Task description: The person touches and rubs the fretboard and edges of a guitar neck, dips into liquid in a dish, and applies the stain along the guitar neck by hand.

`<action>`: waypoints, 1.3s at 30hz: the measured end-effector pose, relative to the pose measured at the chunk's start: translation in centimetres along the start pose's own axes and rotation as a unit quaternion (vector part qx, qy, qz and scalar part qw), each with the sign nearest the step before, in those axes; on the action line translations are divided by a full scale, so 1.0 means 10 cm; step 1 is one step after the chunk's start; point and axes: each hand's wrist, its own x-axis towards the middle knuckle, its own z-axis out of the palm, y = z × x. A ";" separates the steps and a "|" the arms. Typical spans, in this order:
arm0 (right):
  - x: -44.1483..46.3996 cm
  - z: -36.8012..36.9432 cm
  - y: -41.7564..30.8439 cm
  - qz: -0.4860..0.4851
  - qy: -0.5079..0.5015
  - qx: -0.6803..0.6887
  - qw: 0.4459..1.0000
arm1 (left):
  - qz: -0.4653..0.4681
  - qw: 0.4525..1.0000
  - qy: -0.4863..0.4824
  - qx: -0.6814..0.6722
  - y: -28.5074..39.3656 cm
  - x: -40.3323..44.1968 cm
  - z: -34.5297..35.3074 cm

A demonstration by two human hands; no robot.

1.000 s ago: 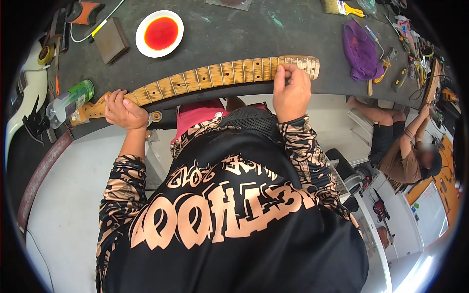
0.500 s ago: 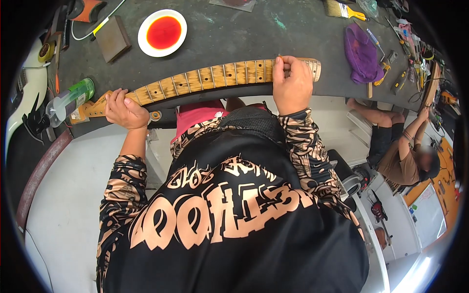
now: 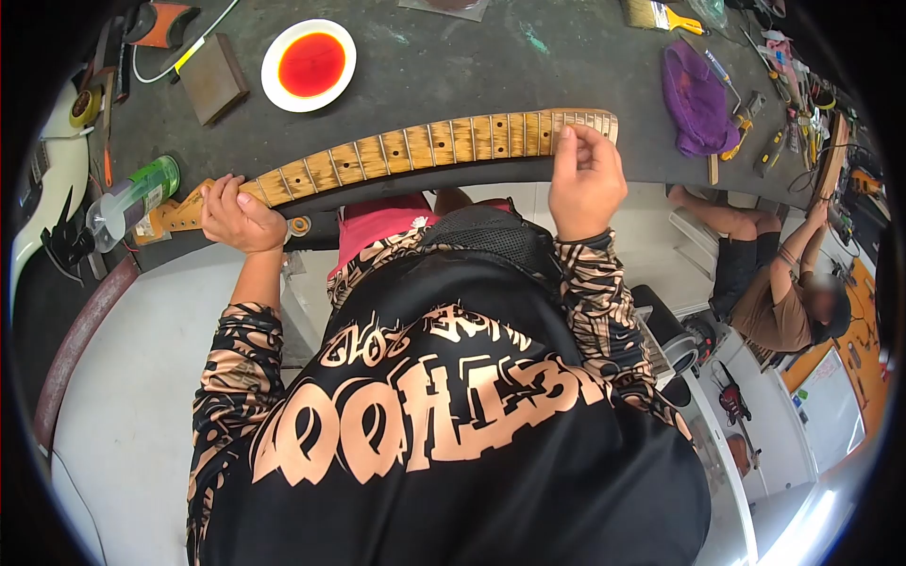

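A guitar neck [image 3: 373, 156] with a streaked wooden fretboard, metal frets and dark dot inlays lies across the near edge of the bench. Around its headstock end, my left hand [image 3: 243, 215] is closed, fingers over the top. My right hand [image 3: 587, 179] is at the opposite end, over the last frets, thumb and fingers pinched together at the wood. Whatever sits between those fingertips is hidden. Beyond the neck stands a white bowl [image 3: 272, 71] holding red-orange liquid [image 3: 311, 64].
A clear bottle with a green label [image 3: 132, 203] lies by the headstock. Behind are a brown block [image 3: 213, 79], a purple cloth [image 3: 698, 99], a paintbrush [image 3: 661, 16] and scattered hand tools. A seated person [image 3: 779, 297] works at the right.
My right hand has slid right along the fretboard, toward the end of the neck, uncovering the frets to its left. My left hand keeps its hold.
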 end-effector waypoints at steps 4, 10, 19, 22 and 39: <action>-0.08 -0.01 0.11 -0.004 -0.019 0.003 1.000 | -0.001 1.000 0.006 -0.005 0.01 -0.01 0.01; 0.02 0.12 0.09 -0.040 -0.004 -0.028 0.999 | -0.005 1.000 0.001 -0.020 -0.05 -0.02 0.04; 0.04 0.14 -0.11 -0.111 -0.016 -0.015 0.994 | -0.014 1.000 -0.008 -0.025 -0.07 -0.04 0.02; 0.09 0.24 -0.11 -0.112 -0.045 -0.024 0.992 | -0.015 0.999 -0.011 -0.029 -0.05 -0.05 0.03; -0.26 -0.04 -0.06 -0.154 -0.098 -0.127 0.975 | 0.003 1.000 0.007 -0.008 -0.02 -0.01 0.01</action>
